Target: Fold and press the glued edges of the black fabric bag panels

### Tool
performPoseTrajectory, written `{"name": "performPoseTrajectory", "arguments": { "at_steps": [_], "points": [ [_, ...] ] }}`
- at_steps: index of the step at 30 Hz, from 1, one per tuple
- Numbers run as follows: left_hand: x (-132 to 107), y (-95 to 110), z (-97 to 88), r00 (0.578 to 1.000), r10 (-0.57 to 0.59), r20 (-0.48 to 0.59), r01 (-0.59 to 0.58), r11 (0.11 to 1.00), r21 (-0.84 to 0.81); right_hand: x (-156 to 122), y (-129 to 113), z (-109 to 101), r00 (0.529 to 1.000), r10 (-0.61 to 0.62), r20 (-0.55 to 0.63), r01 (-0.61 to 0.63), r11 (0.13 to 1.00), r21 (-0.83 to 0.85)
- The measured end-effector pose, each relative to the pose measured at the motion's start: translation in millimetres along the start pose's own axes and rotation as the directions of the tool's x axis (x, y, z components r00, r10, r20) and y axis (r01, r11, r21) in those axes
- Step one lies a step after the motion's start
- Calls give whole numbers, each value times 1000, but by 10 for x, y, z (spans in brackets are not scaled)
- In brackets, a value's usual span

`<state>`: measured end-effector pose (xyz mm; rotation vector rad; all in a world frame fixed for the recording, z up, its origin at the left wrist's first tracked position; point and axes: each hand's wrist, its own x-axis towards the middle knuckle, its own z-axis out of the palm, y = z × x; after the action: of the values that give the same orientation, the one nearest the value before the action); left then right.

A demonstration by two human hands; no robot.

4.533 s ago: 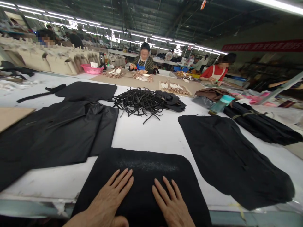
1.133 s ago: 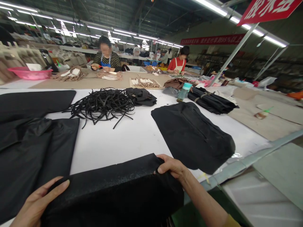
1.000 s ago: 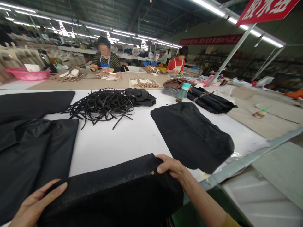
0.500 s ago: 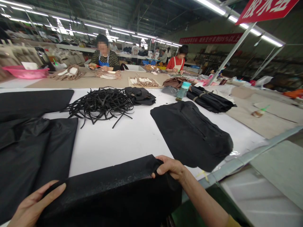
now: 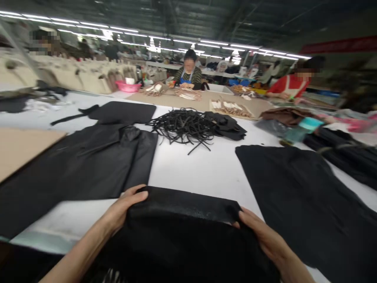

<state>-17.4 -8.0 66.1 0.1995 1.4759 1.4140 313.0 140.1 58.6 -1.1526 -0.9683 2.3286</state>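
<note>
A piece of black fabric (image 5: pixel 182 236) hangs between my two hands at the near side of the white table (image 5: pixel 188 173). My left hand (image 5: pixel 125 204) pinches its upper left corner, thumb on top. At the upper right corner my right hand (image 5: pixel 262 230) grips it, with the thumb partly hidden behind the edge. The fabric's top edge is folded over into a flat band, and its lower part drops out of sight. To the left lie wide black fabric pieces (image 5: pixel 97 165). Another large black piece (image 5: pixel 306 196) lies at the right.
A heap of thin black strips (image 5: pixel 182 125) lies mid-table beside crumpled black cloth (image 5: pixel 226 125). A bottle with a turquoise cap (image 5: pixel 303 129) stands at the right. A tan board (image 5: pixel 26 147) lies at the left. Co-workers (image 5: pixel 188 72) sit across the table; a pink basin (image 5: pixel 128 86) is near them.
My view has swung to the left, so the table's things appear further right. Both hands keep their hold on the black fabric, which is now nearly level and centred before me.
</note>
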Motion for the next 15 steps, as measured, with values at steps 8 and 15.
{"name": "performPoseTrajectory", "arguments": {
  "at_steps": [8,15],
  "points": [
    [43,-18,1,909,-17,417,61,994,-93,64,-207,20,962,-13,-274,-41,981,-188],
    [103,-40,52,899,-50,436,124,982,-142,108,-247,40,959,-56,-279,-35,949,-312]
  ]
}}
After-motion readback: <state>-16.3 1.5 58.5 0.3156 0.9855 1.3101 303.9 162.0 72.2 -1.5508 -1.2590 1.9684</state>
